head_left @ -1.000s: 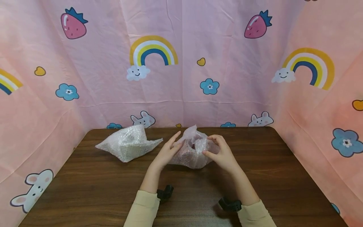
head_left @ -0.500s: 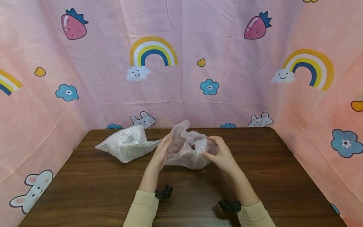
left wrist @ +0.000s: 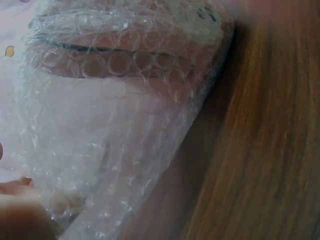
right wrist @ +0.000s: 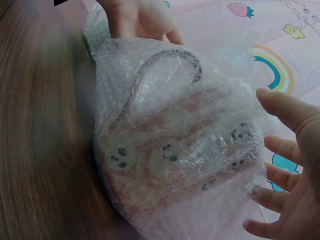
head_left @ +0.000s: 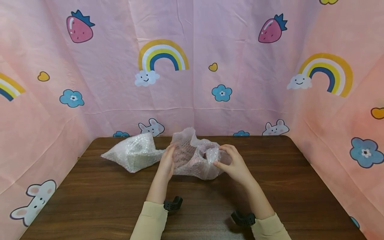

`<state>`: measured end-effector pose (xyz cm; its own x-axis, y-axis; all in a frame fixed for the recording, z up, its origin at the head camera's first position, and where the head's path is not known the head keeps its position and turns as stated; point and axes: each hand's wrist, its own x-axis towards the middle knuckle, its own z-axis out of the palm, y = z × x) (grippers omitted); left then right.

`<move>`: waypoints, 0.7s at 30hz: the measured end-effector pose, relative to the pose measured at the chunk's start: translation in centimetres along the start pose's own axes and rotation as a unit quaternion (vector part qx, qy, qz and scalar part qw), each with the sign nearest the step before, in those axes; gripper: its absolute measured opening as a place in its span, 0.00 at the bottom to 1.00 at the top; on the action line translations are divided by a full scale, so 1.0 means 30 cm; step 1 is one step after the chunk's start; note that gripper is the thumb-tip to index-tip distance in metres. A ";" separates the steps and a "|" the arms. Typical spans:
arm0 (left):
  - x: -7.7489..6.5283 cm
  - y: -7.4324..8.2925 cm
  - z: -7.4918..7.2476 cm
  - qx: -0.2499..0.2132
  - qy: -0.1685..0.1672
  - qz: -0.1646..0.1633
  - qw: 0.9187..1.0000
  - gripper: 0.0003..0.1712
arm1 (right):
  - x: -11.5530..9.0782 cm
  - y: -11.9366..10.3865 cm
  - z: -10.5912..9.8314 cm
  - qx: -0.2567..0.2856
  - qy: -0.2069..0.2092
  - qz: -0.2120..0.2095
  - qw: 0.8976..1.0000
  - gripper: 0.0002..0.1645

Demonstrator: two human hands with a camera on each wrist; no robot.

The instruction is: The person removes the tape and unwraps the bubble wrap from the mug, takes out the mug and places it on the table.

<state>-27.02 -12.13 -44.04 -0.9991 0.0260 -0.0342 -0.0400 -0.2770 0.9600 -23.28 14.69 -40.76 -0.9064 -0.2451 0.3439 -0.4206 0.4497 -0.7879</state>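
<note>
A bundle of bubble wrap (head_left: 196, 166) stands on the table, and through it shows a pink object (right wrist: 145, 185) with panda faces and a dark curved loop (right wrist: 165, 52). What kind of object is inside I cannot tell. My left hand (head_left: 166, 163) pinches the wrap at its left edge, where a loose flap (head_left: 183, 143) spreads upward. In the left wrist view, stretched bubble wrap (left wrist: 110, 125) runs down to blurred fingers (left wrist: 15, 187). My right hand (head_left: 235, 163) touches the bundle's right side, its thumb and fingers (right wrist: 280, 197) spread apart.
A second bubble-wrapped bundle (head_left: 136, 153), whitish, sits at the back left, with its right tip reaching behind my left hand. The dark wooden table (head_left: 90, 200) is bordered by a printed pink cloth (head_left: 198, 96) at the back and sides.
My left hand has moved left from the top of the bundle and drawn a flap of wrap outward, so it stands up wider. The right hand stays at the right side.
</note>
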 end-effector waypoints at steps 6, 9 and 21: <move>0.001 0.001 0.011 0.141 0.134 0.082 0.978 0.11 | 0.001 0.006 -0.009 -0.004 -0.011 -0.016 1.000 0.32; -0.005 0.007 0.015 0.192 0.185 0.139 0.954 0.12 | 0.005 0.022 -0.016 0.015 -0.021 -0.038 0.999 0.28; -0.091 0.041 0.019 0.282 0.221 0.347 0.867 0.12 | 0.006 -0.004 -0.058 0.060 -0.020 -0.081 0.995 0.22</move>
<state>-24.33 -11.99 -42.60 -0.6932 -0.3637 0.6222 0.4623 0.4379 0.7710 -23.47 16.09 -39.70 -0.8241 -0.3405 0.4526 -0.5509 0.2957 -0.7805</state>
